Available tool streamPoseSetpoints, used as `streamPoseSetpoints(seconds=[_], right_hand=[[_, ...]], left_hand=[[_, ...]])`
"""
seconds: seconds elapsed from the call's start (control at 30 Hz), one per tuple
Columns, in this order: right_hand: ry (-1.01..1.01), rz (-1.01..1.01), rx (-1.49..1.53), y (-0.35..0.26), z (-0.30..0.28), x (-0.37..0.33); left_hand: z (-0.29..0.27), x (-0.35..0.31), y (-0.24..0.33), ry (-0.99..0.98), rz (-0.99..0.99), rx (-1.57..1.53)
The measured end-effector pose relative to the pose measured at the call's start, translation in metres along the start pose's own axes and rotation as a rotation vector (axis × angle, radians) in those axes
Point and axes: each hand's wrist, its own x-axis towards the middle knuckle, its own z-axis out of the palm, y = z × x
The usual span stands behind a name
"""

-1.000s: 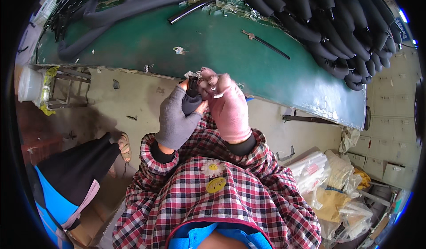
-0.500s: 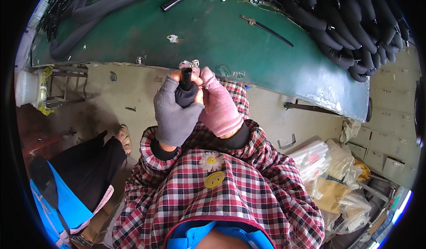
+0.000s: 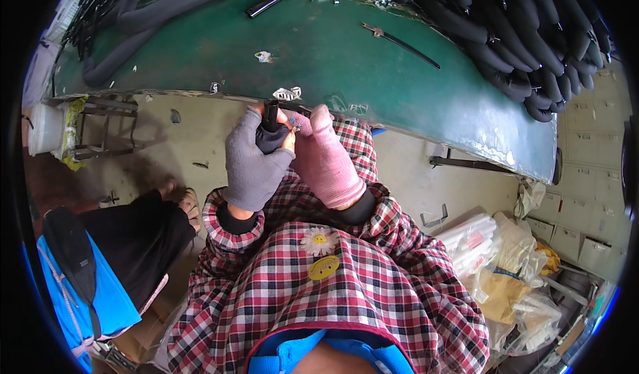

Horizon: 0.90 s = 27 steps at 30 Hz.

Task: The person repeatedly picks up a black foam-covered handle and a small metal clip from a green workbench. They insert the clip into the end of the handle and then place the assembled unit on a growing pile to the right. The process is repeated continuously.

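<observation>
bench (image 3: 200,61) ahead, left hand (image 3: 251,164) is curled closed around black tube (image 3: 270,115), which may slip if grip loosens, while right hand (image 3: 325,161) is half-curled, its hold indiscernible.

Smock (image 3: 373,294): red, black and white plaid, gathered sleeves (image 3: 442,287), dark-red piped neckline (image 3: 319,325); blue straps (image 3: 303,352) beneath. On front: daisy appliqué (image 3: 319,241), yellow oval patch (image 3: 323,268). Left hand (image 3: 256,154): grey knit fingerless glove (image 3: 249,174). Right hand (image 3: 325,157): pink knit glove (image 3: 327,174). Black cuffs (image 3: 236,223) on both.

Left grip (image 3: 255,161), grey-gloved: curling inward, fingers bending. Right grip (image 3: 327,164), pink-gloved: resting just beside it. Forearms (image 3: 223,229), two, sleeved: slanting toward each other.
</observation>
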Motion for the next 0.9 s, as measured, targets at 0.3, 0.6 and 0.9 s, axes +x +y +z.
streamPoseSetpoints(seconds=[0.3,0.6,0.9], right_hand=[[0.008,-0.196,-0.922,0.016,0.026,-0.02],[0.1,-0.243,-1.099,0.008,0.022,-0.028],[0.209,-0.556,-1.484,0.01,0.01,-0.029]], left_hand=[[-0.005,-0.003,0.004,-0.062,0.061,0.114],[-0.012,-0.005,0.006,-0.106,0.077,0.102],[-0.006,-0.009,0.0,-0.107,0.072,0.118]])
